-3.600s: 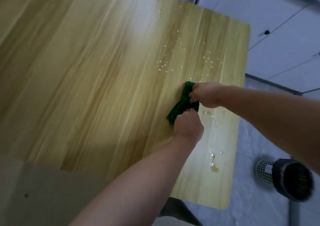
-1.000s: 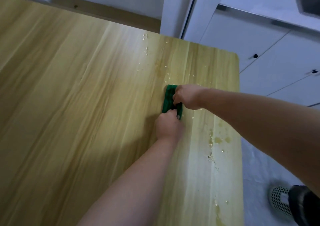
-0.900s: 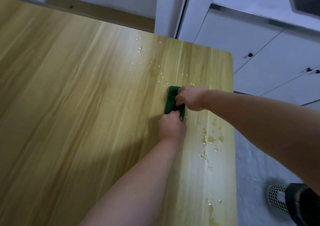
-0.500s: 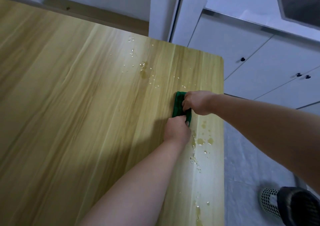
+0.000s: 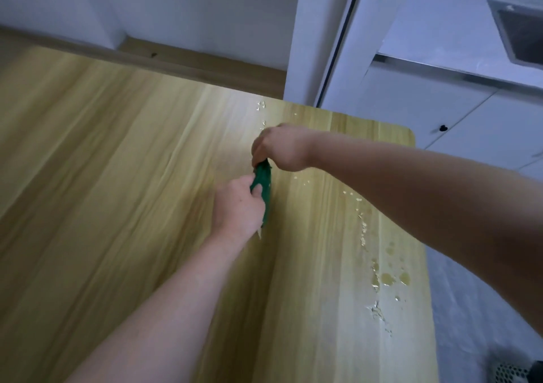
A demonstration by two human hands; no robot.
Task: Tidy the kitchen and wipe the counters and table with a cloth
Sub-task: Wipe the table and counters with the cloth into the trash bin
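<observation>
A green cloth [image 5: 263, 181] is bunched into a narrow strip on the wooden table [image 5: 117, 177]. My left hand [image 5: 236, 209] grips its near end with curled fingers. My right hand [image 5: 279, 149] pinches its far end from above. Most of the cloth is hidden between the two hands. Water drops and wet smears [image 5: 388, 277] lie along the table's right side, and a few more drops [image 5: 261, 106] sit beyond my right hand near the far edge.
White cabinets with black knobs [image 5: 442, 127] stand to the right beyond the table. A white door frame [image 5: 323, 44] rises behind the far edge. A perforated bin [image 5: 511, 374] sits on the grey floor at the bottom right.
Both hands have carried the cloth away from the right edge toward the far middle of the table, and the cloth is now bunched narrower. My view has tilted up.
</observation>
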